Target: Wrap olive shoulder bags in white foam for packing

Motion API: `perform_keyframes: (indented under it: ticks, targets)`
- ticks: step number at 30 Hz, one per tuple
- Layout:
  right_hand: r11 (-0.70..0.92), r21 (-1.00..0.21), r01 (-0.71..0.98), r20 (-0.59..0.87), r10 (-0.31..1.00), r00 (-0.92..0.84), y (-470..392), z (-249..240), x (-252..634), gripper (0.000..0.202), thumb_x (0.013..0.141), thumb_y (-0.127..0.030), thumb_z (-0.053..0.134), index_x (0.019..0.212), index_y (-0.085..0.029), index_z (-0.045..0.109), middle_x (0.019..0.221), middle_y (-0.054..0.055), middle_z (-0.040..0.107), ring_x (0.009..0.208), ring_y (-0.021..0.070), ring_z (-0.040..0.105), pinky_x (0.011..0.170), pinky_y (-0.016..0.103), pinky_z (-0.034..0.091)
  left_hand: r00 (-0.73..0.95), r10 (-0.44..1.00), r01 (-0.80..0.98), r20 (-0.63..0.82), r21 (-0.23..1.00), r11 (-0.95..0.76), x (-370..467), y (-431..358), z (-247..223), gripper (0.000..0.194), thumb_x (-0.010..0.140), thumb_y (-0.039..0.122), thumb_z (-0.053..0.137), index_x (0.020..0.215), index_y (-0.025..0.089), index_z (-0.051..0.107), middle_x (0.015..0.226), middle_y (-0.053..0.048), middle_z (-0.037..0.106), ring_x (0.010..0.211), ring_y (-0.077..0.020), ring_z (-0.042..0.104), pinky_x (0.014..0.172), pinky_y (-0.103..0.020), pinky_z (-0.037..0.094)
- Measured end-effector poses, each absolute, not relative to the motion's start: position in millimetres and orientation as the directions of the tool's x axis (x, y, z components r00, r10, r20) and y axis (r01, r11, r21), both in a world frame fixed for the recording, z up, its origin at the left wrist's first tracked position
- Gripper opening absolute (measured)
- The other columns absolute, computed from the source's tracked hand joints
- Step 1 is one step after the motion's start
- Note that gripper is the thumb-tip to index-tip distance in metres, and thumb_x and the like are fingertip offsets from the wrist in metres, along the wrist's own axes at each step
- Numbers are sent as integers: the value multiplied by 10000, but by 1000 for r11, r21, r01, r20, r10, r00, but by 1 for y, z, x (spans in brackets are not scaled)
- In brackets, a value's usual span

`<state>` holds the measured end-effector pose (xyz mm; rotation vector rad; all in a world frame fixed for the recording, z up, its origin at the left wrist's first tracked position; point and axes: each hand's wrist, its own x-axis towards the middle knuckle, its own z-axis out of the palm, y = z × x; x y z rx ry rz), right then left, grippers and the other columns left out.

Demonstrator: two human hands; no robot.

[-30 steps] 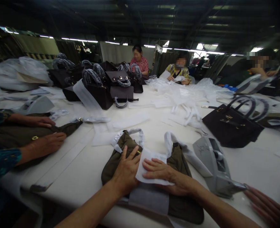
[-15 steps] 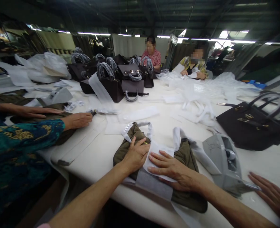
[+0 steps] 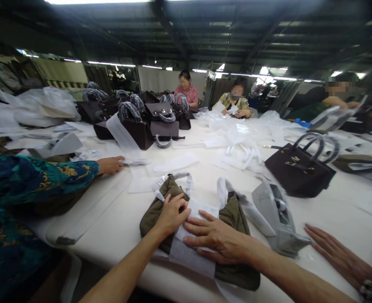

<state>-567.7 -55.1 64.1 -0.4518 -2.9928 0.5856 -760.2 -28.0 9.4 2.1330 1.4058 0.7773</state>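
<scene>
An olive-green fabric bag (image 3: pixel 154 214) lies flat at the table's near edge, its strap (image 3: pixel 223 189) wrapped in white. A white paper sheet (image 3: pixel 192 257) runs across the middle of the bag. My left hand (image 3: pixel 172 213) rests on the bag and the sheet's left side, fingers spread and partly bent. With fingers stretched out flat, my right hand (image 3: pixel 217 236) presses on the same sheet, close beside my left fingertips. Neither hand appears to grip anything. To the right of the bag stands a grey tape dispenser (image 3: pixel 269 210).
A black handbag (image 3: pixel 295 172) lies beyond the dispenser. Several dark handbags (image 3: pixel 137 132) stand farther back, near plastic wrapping (image 3: pixel 255 122). Co-workers' hands lie on the table at left (image 3: pixel 110 165) and right (image 3: pixel 340 254). Two people sit opposite.
The camera view has tilted up and turned slightly right. My hands stay on the sheet with little movement. At left, only one of the co-worker's two hands still shows.
</scene>
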Motion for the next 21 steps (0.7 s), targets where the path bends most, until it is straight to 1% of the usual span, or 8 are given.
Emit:
perform_keyframes:
  ticks: [3,6,7,11,14,16,18,21]
  targets:
    - [866,-378,328,-12,350,-937,-66,64,-571,438,873,-327,385,1300,-228,379,1378,92,343,1308,216,200,1060,483,58,291,929,660,227,656,-367,-761,-28,3,141,759,191,449,620,196,426,752,0,611,1168,-224,433,1041,-515,125]
    - [820,-383,426,-22,452,-892,-83,55,-576,664,817,-497,441,1360,-159,265,1424,157,212,1324,282,114,1057,519,30,289,925,653,247,655,-379,-763,-26,-1,150,747,185,450,606,198,401,748,-6,609,1163,-225,437,1038,-517,136]
    - [809,-370,457,-25,483,-875,-88,50,-577,719,801,-513,459,1371,-140,230,1432,171,172,1328,291,75,1058,522,13,293,923,651,250,654,-385,-764,-27,-1,141,747,184,451,613,199,406,767,-8,613,1165,-224,433,1039,-520,134]
    - [806,-304,509,-16,530,-848,-101,31,-582,621,848,-363,440,1376,-140,202,1444,150,134,1335,265,31,1071,500,-13,240,909,669,341,620,-409,-759,-38,11,27,750,185,468,730,196,454,964,-47,600,1150,-227,437,1037,-535,153]
    - [812,-296,504,34,536,-843,-104,22,-585,568,862,-291,413,1374,-162,205,1438,119,188,1335,253,53,1078,485,8,260,842,652,473,557,-514,-749,-52,19,148,815,213,437,956,185,472,1243,-99,467,1218,-225,362,1054,-511,179]
    - [807,-318,498,85,547,-833,-106,20,-585,544,854,-278,427,1357,-173,251,1403,113,287,1325,259,113,1075,489,11,392,789,593,474,525,-610,-741,-60,18,281,871,241,376,1144,189,422,1347,-94,370,1260,-202,307,1059,-443,240]
    - [816,-373,441,131,517,-846,-105,23,-580,479,832,-311,468,1285,-182,380,1301,105,442,1281,265,242,1072,486,50,519,743,560,422,489,-669,-734,-64,9,391,900,281,335,1280,190,323,1365,-86,359,1268,-192,298,1042,-398,303]
    - [823,-485,296,189,429,-883,-91,35,-556,287,847,-287,449,1099,-187,543,1042,63,614,1073,188,486,995,351,300,598,707,606,378,364,-707,-729,-65,-6,500,909,352,317,1358,163,206,1373,-92,347,1284,-213,264,1041,-430,305]
